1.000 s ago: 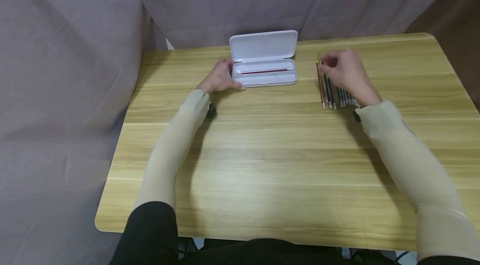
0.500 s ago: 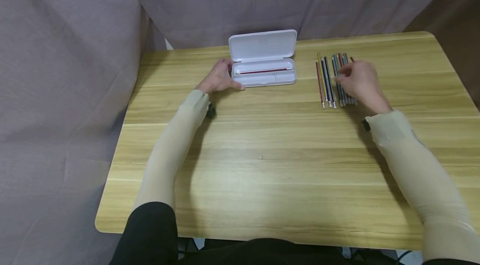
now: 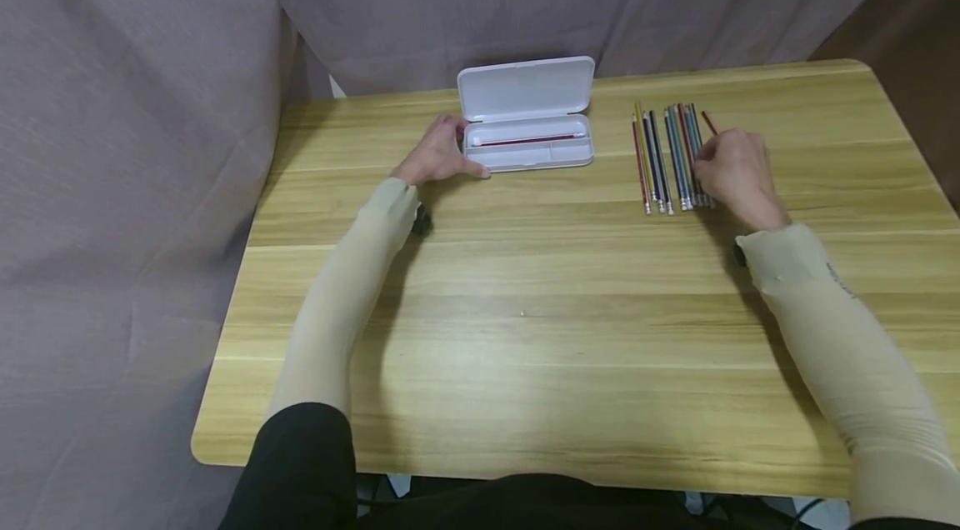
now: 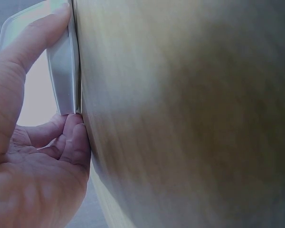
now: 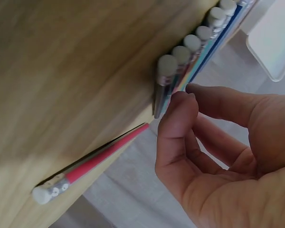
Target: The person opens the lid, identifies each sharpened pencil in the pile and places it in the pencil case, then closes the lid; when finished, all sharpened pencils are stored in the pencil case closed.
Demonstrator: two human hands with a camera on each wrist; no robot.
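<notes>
The left hand rests on the wooden table at the left end of the white pencil case; in the left wrist view its thumb and a curled finger touch the case's edge, pressing against it from the side. The case stands open, lid up, with one red pencil lying inside. The right hand lies over the right part of the row of pencils, well apart from the case; its fingers are bent and close together, the tips touching the pencils, but I cannot tell if they pinch one. A red pencil lies slightly apart from the row, beside the hand.
</notes>
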